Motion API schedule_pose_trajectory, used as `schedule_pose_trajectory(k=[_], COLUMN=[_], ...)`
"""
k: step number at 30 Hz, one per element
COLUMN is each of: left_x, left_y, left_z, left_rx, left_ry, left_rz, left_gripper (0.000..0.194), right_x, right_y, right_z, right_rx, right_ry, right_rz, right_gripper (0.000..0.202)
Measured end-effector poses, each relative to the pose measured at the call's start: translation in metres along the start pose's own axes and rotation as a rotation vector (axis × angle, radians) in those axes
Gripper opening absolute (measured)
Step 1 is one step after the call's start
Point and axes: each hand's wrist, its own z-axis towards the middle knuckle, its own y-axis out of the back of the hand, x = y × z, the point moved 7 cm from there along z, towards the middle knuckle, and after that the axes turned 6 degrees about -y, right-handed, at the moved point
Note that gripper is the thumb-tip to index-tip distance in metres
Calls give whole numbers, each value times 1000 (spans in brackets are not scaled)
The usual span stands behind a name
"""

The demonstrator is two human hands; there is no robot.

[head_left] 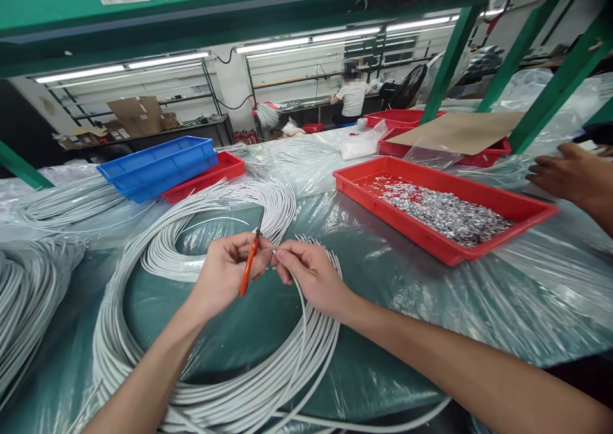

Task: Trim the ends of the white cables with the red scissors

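Note:
My left hand (232, 268) is closed around a small orange-handled screwdriver (248, 265), its thin dark shaft pointing up and away. The fingertips of that hand also meet the end of a white cable (301, 293). My right hand (311, 271) pinches this cable close to its end, and the two hands nearly touch. What lies between the fingertips is too small to make out. Below both hands, a large coil of white cables (112, 313) rests on the plastic-covered table, with a smaller looped bundle (163, 255) behind it.
A red tray (397, 230) holding many small silvery metal parts stands to the right. A blue tray (158, 166) leans over another red tray (230, 166) at the back left. More cables (33, 300) lie at left. Another person's hand (569, 172) is at far right.

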Motion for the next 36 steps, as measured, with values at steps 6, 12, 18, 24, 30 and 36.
schedule_pose_trajectory(k=[6,12,18,24,30,36], left_x=[2,1,0,8,5,3], left_y=[-1,-2,-2,-3,-1,-3], left_z=[0,-1,-2,-4,-1,0], left_rx=[7,7,47,109,56,16], left_ry=[10,36,25,36,28,56], left_rz=[-32,-91,-144,-196,-186,-190], left_gripper=[23,22,18,16,20,25], right_x=[-1,-3,-9,-9,-8,1], right_y=[-1,-3,-11,-20,-9,1], right_z=[0,1,-1,-5,-1,2], right_rx=[-2,34,203,335,171,26], right_ry=[-17,-87,-231,-353,-263,-132], right_rz=[10,90,370,565,348,134], right_gripper=[30,34,30,31,30,32])
